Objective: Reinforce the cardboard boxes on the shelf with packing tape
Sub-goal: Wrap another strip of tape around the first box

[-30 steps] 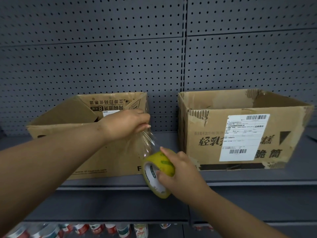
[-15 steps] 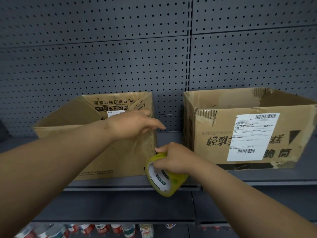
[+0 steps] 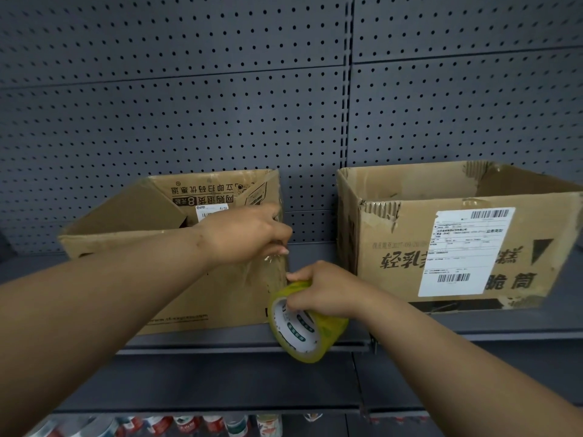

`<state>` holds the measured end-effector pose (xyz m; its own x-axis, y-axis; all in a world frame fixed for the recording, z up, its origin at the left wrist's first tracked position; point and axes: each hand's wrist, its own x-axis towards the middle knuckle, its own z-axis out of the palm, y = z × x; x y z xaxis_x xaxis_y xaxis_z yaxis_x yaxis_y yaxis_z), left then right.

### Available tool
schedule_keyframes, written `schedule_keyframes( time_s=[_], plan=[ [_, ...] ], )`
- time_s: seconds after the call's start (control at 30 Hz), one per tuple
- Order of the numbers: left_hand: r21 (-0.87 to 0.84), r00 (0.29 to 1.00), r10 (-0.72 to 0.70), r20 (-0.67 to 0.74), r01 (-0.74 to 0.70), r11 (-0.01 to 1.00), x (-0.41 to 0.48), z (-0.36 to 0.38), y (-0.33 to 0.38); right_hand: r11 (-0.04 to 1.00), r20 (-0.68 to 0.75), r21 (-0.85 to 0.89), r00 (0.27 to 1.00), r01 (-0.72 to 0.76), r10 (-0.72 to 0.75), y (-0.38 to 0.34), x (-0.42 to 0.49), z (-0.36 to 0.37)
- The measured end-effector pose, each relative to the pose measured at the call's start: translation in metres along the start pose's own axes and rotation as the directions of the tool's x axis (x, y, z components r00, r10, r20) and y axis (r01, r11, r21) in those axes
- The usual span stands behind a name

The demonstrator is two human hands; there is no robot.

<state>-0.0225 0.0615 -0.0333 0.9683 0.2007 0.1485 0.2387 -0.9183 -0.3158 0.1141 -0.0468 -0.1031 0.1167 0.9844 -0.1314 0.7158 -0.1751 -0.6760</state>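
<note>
Gripping the yellow-green packing tape roll (image 3: 310, 339) from above with our right hand (image 3: 325, 291), fingers curled over its rim and thumb at its white core, we hold it just in front of the grey shelf (image 3: 473, 323), low beside the right front corner of the left cardboard box (image 3: 189, 288). A clear tape strip (image 3: 278, 268) runs up from the roll along that corner to our left hand (image 3: 249, 234), whose curled fingers and thumb pinch the strip near the box's top edge. Both boxes stand open-topped on the shelf, apart from each other. The right cardboard box (image 3: 403, 247) has a torn front edge and bears a white shipping label (image 3: 463, 250). Behind them rises a grey pegboard panel (image 3: 189, 105). Bottles (image 3: 195, 425) show, blurred, on the level below.
</note>
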Motion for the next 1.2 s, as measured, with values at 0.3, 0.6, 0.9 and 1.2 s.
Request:
schedule_keyframes(
  time_s=[0.3,0.6,0.9,1.2],
  plan=[
    [0.470,0.933,0.317,-0.172,-0.205,0.858,-0.011,0.008,-0.001,0.999,-0.034,-0.044,0.999,0.009,-0.010,0.003,-0.004,0.001],
    [0.414,0.915,0.404,-0.014,-0.362,0.835,-0.003,0.012,-0.003,0.999,-0.020,-0.047,1.000,0.018,-0.019,0.007,-0.001,0.002],
    [0.310,0.939,0.313,-0.142,-0.259,0.915,0.001,0.014,-0.005,0.999,-0.021,-0.030,1.000,0.017,-0.017,0.008,-0.002,0.002],
    [-0.044,0.993,0.118,-0.017,-0.119,0.992,0.005,0.001,-0.012,0.999,-0.010,-0.034,1.000,0.025,-0.026,0.009,-0.002,0.003]
  ],
)
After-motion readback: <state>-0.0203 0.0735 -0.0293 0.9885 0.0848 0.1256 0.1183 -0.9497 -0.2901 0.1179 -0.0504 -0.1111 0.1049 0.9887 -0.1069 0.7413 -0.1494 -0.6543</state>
